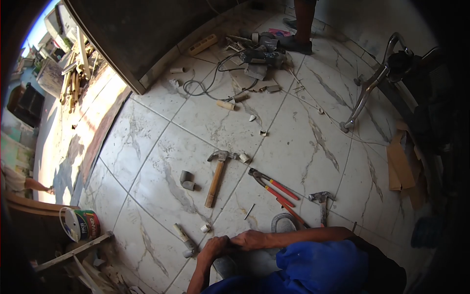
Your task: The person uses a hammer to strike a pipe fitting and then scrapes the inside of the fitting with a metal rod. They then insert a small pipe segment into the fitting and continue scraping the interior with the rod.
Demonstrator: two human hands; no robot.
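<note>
My left hand (217,247) and my right hand (249,240) meet low in the middle of the head view, both with fingers closed. Whatever lies between them is hidden. Just left of my left hand is a pipe piece with a grey end (185,240), and a short white pipe piece (205,228) lies above it. Further up are a wooden-handled claw hammer (215,181) and a grey pipe elbow (187,180). Red-handled pincers (274,186) and a second hammer (322,206) rest beyond my right arm. A thin metal rod (249,211) lies above my right hand.
A corded power tool (262,58) sits among scraps at the back, near another person's leg (304,24). A metal-legged chair (364,98) and torn cardboard (401,161) are at right. A paint bucket (81,224) and wood strips stand left, below a bright doorway.
</note>
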